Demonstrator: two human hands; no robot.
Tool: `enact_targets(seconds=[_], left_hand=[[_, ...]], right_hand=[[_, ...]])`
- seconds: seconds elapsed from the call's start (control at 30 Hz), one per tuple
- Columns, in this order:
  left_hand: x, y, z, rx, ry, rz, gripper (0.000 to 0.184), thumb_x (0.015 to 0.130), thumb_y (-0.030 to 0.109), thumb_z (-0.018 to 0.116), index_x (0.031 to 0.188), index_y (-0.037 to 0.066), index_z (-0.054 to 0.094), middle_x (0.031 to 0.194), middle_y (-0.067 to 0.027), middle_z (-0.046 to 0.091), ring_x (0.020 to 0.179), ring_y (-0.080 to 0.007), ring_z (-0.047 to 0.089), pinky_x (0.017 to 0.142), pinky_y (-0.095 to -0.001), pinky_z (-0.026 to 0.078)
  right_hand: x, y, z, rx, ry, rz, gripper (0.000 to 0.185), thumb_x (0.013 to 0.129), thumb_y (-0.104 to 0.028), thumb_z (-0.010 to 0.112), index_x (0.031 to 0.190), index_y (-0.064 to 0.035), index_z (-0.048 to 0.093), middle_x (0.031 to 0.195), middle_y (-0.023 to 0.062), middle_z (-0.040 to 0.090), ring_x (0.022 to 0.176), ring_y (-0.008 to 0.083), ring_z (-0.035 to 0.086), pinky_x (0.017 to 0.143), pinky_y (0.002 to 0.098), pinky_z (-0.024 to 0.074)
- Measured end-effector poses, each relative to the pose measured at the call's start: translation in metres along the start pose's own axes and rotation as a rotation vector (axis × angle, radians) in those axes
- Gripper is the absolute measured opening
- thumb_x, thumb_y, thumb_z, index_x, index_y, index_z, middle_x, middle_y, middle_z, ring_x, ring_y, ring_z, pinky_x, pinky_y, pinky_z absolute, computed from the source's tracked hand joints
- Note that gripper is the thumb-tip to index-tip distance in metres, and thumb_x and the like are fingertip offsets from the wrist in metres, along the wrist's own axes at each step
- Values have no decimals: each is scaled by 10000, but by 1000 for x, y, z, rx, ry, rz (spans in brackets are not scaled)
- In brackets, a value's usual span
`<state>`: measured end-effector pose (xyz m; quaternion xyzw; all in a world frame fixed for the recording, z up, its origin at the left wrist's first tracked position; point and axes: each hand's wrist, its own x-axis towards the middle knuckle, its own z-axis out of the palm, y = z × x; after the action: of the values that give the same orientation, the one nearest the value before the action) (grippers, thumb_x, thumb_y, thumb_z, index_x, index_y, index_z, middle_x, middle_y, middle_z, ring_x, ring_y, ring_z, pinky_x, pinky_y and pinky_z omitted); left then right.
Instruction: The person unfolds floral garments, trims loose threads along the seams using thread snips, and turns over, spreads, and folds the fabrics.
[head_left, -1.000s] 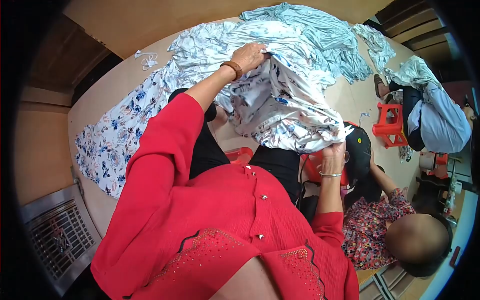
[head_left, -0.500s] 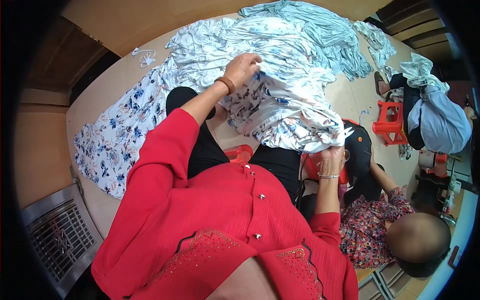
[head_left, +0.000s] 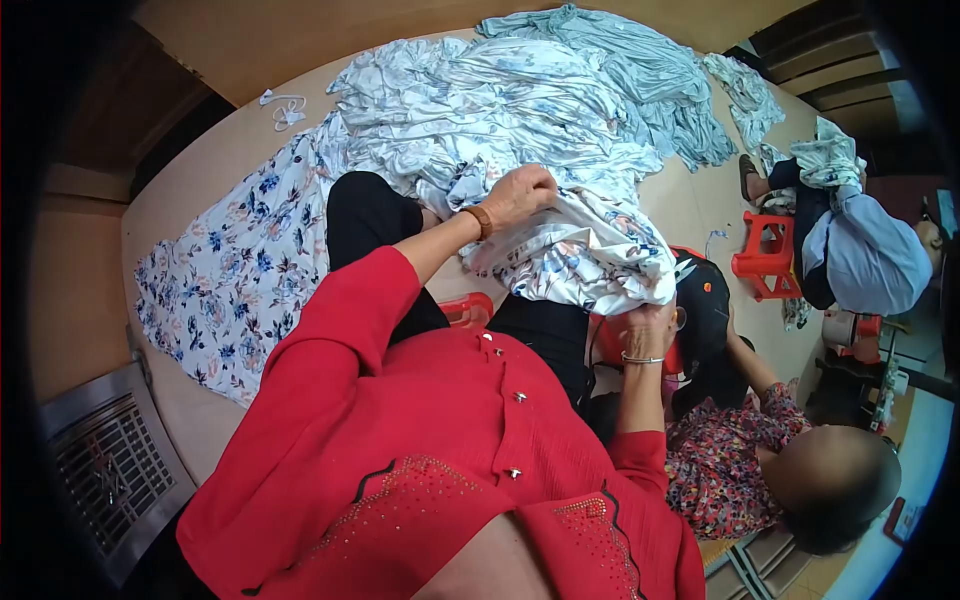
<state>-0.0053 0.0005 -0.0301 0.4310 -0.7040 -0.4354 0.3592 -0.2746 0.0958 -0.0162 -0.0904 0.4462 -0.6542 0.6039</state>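
Observation:
White fabric with a blue and peach floral print (head_left: 590, 265) lies bunched across my lap, running forward into a larger heap. My left hand (head_left: 522, 197), with a brown bracelet at the wrist, is closed on its upper edge. Under the near right end of the cloth is my right hand (head_left: 650, 325), wearing a silver bangle, its fingers wrapped around the bunched fabric and partly hidden. Beside that hand, pointed silver blades (head_left: 684, 268) and a handle loop show, apparently scissors lying along it.
A floral fabric heap (head_left: 480, 100) and grey-green cloth (head_left: 640, 80) cover the floor ahead. More floral fabric (head_left: 230, 265) spreads left. At right sit a person in a floral top (head_left: 725, 465) and another in light blue (head_left: 870, 255) near a red stool (head_left: 768, 255). A metal grille (head_left: 120, 470) stands lower left.
My left hand has moved down and to the right, bringing the fabric's edge nearer to my right hand. The cloth between the hands is more gathered. The view has shifted slightly.

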Motion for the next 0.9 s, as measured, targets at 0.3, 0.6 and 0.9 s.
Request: enact_targets(seconds=[0.3,0.6,0.9], left_hand=[[6,103,-81,-593,135,43,145,876,203,507,912,64,486,807,59,464,726,-4,408,634,-150,367],[2,129,-94,-760,-66,-89,160,829,173,561,957,78,546,823,43,508,666,9,480,474,-135,450],[10,134,-95,-956,-13,-64,160,819,89,563,963,21,576,891,-3,582,756,-57,551,687,-204,481]], right_hand=[[-24,-13,55,-471,127,-218,158,777,-186,638,836,-91,525,607,-44,467,429,39,399,351,186,315],[-5,6,50,-946,-72,-565,305,802,-71,590,1071,54,520,1012,113,571,927,155,533,786,229,414],[10,13,80,-1278,-182,-895,191,766,-52,601,939,28,583,887,61,603,801,136,560,716,243,435]])
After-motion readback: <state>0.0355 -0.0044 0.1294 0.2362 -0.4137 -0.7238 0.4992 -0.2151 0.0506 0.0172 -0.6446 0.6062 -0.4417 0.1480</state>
